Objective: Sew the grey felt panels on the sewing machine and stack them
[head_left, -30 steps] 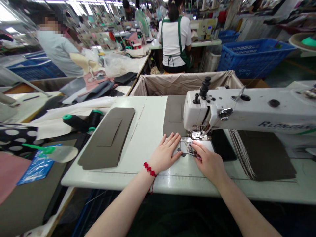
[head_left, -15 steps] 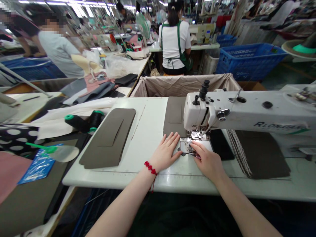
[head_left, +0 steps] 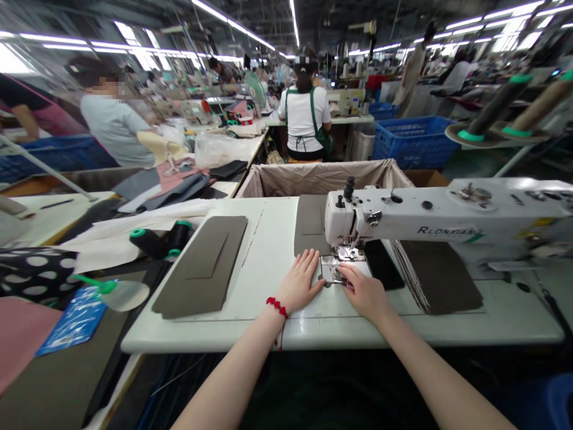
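Note:
My left hand (head_left: 301, 285) lies flat on the pale worktable (head_left: 250, 292), fingers spread. Its fingertips reach the near edge of a grey-brown panel (head_left: 307, 242) that runs behind the head of a white sewing machine (head_left: 403, 210). Just right of it, my right hand (head_left: 366, 294) is closed, its fingertips at the shiny metal plate (head_left: 330, 270) below the needle area. Whatever those fingers may grip is too small or hidden to make out. Beside this hand lies a flat black object (head_left: 385, 272), partly under the machine arm.
Left on the table lies a grey-brown panel stack (head_left: 179, 295); another stack (head_left: 447, 280) sits under the machine arm. Black thread cones (head_left: 150, 242) and a clear bottle with a green spout (head_left: 123, 295) stand at left. A cloth-lined bin (head_left: 313, 177) borders the far edge. Co-workers sit beyond.
The head view has tilted up, so more of the ceiling and room shows. Both hands keep about the same places on the table and plate.

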`<control>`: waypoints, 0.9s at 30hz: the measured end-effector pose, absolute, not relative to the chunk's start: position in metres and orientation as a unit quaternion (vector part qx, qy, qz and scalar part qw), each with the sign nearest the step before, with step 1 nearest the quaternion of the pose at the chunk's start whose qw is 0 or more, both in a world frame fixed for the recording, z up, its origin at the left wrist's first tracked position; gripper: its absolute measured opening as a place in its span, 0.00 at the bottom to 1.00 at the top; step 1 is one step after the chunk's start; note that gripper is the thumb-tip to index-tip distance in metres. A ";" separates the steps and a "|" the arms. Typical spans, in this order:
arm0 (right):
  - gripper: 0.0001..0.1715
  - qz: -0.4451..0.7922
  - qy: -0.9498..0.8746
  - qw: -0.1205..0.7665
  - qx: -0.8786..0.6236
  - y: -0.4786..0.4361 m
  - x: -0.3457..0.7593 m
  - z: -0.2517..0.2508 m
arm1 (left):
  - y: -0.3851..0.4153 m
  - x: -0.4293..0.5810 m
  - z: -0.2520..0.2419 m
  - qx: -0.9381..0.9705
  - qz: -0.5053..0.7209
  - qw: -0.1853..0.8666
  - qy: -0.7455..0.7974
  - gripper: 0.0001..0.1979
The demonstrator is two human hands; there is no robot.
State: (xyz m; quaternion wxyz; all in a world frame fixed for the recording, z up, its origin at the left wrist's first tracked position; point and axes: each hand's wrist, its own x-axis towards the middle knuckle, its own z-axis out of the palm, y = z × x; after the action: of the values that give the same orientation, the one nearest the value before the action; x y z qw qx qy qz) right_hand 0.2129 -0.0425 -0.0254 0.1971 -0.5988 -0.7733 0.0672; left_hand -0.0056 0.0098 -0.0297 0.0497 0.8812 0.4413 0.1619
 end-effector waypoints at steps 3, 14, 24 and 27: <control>0.25 0.068 -0.771 0.197 -0.601 -0.044 0.211 -0.023 | 0.013 -0.007 -0.019 0.851 0.170 0.028 0.497 0.30; 0.20 0.097 -0.760 0.224 -0.602 -0.074 0.235 -0.002 | -0.064 -0.047 -0.038 0.787 0.173 -0.029 0.592 0.30; 0.19 0.236 -0.603 0.320 -0.691 -0.170 0.269 -0.016 | -0.077 -0.032 -0.018 0.898 0.113 0.105 0.411 0.30; 0.16 0.225 -0.588 0.296 -0.718 -0.187 0.269 -0.021 | -0.066 -0.016 -0.008 0.902 0.117 0.113 0.400 0.25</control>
State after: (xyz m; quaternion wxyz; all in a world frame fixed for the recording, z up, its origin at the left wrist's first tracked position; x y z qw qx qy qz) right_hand 0.2687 -0.1871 -0.0209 0.2963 -0.7179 -0.5882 0.2254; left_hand -0.0158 -0.0659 -0.0077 0.1125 0.9020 0.4002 0.1168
